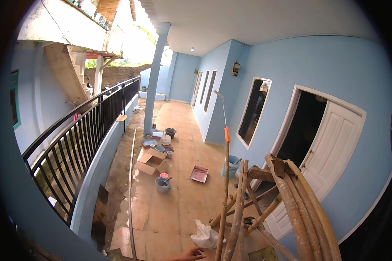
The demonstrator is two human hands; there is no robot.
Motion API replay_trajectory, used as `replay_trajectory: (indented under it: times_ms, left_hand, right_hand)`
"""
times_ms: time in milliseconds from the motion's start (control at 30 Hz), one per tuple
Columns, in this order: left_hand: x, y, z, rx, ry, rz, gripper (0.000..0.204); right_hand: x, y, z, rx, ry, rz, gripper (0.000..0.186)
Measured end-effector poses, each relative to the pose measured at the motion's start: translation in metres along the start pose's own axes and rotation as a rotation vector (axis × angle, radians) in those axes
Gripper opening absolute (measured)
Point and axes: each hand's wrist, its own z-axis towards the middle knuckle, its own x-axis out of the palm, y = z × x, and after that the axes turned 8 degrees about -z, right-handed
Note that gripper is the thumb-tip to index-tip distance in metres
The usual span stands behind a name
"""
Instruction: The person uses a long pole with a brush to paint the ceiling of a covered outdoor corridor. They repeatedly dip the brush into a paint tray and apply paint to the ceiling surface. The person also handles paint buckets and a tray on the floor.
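My left hand (191, 254) comes in at the lower edge, its fingers stretched to the right and apart, with nothing seen in them. Close to its fingertips stands a long bamboo pole (224, 195), topped by an orange roller handle (227, 135) and a thin metal rod that ends in a paint roller (218, 94). A crumpled white plastic bag (205, 235) lies on the tiles just beyond the hand. Right of the pole rises a bamboo trestle (298, 204) of several splattered poles. My right hand is out of view.
A red paint tray (199, 174), a grey bucket (163, 185), an open cardboard box (151, 161) and a blue bucket (231, 167) stand on the tiled floor. A black railing (91, 126) runs along the left; a half-open white door (333, 139) is on the right.
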Motion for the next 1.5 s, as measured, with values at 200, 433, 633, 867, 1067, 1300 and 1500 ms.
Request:
replay_trajectory:
  times_ms: [200,433,633,867,1067,1300,1500]
  left_hand:
    - [-0.165,0.112,-0.028,-0.358,-0.385,-0.054,0.038]
    - [-0.271,0.126,-0.04,-0.678,-0.471,0.079,0.032]
    - [-0.321,0.144,0.061,-0.672,-0.395,0.003,0.035]
    - [-0.42,0.147,0.206,-0.776,-0.539,0.049,0.036]
    - [-0.515,0.141,0.321,-0.813,-0.66,0.002,0.036]
    - [-0.573,0.187,0.405,-0.899,-0.692,-0.048,0.037]
    - [-0.6,0.236,0.408,-0.943,-0.532,0.158,0.038]
  right_hand:
    - [0.039,0.027,0.07,0.184,-0.074,-0.048,0.038]
    - [0.078,0.085,0.187,0.273,-0.003,-0.046,0.032]
    - [0.118,0.125,0.31,0.306,0.056,-0.017,0.029]
    - [0.156,0.186,0.515,0.338,0.111,0.037,0.026]
    - [0.166,0.268,0.677,0.294,0.122,0.044,0.025]
    - [0.194,0.283,0.774,0.36,0.06,0.084,0.025]
    - [0.186,0.242,0.752,0.46,0.018,0.154,0.033]
